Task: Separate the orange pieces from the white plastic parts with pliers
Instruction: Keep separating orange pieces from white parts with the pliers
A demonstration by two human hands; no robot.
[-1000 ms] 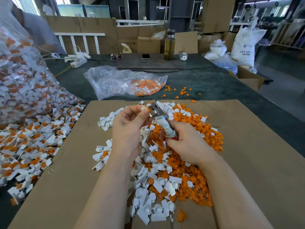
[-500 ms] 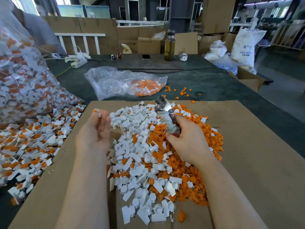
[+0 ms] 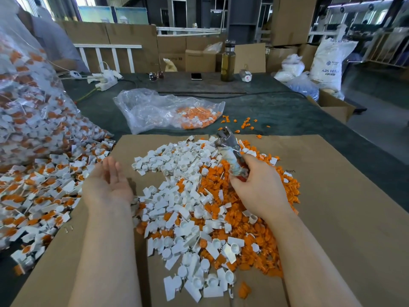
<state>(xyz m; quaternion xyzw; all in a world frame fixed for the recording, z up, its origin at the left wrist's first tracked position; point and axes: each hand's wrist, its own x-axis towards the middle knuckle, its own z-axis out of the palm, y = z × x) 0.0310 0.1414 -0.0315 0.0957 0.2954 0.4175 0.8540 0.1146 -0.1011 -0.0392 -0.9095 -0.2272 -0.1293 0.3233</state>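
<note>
Gripping pliers (image 3: 229, 151) by wrapped handles, right hand (image 3: 259, 187) has fingers curled round them; metal head tilted up and away over far edge of pile. Left hand (image 3: 109, 185) palm up, fingers straight and relaxed, holding nothing — above cardboard sheet (image 3: 332, 196) beside unsorted parts (image 3: 37, 191). White plastic parts (image 3: 174, 165) heaped centre-left of sheet, orange pieces (image 3: 250, 235) centre-right — touching, partly mixed. Clear bag (image 3: 155, 109) beyond, orange bits inside.

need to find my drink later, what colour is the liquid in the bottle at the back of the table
Olive yellow-green, in the clear bottle with a dark cap; the head view shows it.
</note>
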